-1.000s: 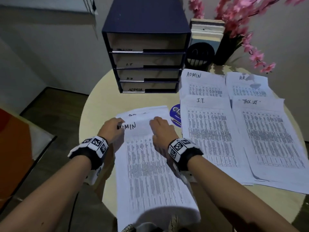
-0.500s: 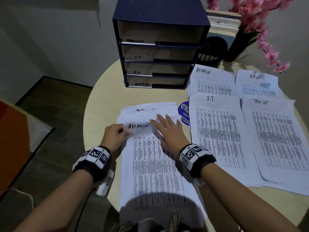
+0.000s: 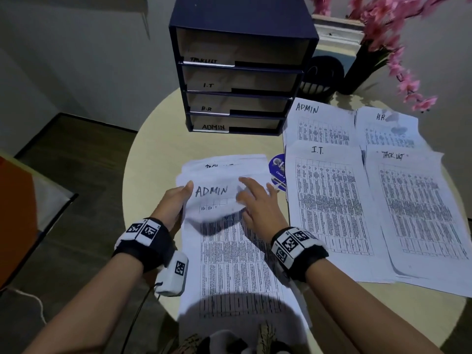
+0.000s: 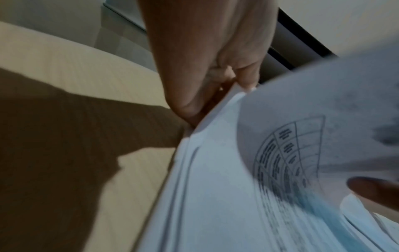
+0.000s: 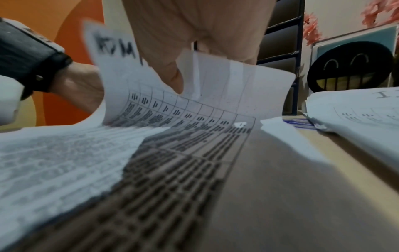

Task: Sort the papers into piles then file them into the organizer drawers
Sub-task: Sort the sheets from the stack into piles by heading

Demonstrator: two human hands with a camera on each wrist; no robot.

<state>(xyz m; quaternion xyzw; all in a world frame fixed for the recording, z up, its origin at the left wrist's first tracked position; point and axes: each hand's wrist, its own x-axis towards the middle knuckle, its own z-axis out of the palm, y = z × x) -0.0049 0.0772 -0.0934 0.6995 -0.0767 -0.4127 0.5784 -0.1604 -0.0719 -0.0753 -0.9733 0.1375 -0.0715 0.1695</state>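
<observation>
A loose stack of printed papers [image 3: 237, 264] lies in front of me on the round table [image 3: 158, 149]. Its top sheet, marked ADMIN [image 3: 212, 198], is curled up off the stack at its far end. My left hand [image 3: 178, 198] pinches that sheet's left edge [image 4: 237, 95]. My right hand [image 3: 258, 200] holds its right part, with the thumb [image 5: 170, 71] on the printed side and the fingers behind. The dark blue organizer [image 3: 242, 16] stands behind, its drawers labelled TASKLIST, I.T, H.R and ADMIN.
Sorted piles lie to the right: ADMIN [image 3: 319, 123], HR [image 3: 388, 129], I.T. [image 3: 329, 200], TASK LIST [image 3: 419, 205]. A blue round sticker [image 3: 277, 167] sits between the stack and the piles. A black smiley object [image 3: 321, 75] and a dark vase [image 3: 362, 70] of pink flowers stand at the back right.
The ADMIN sheet's far end has lifted off the stack. My right hand went from lying flat on it to holding its right part; my left hand stays at its left edge.
</observation>
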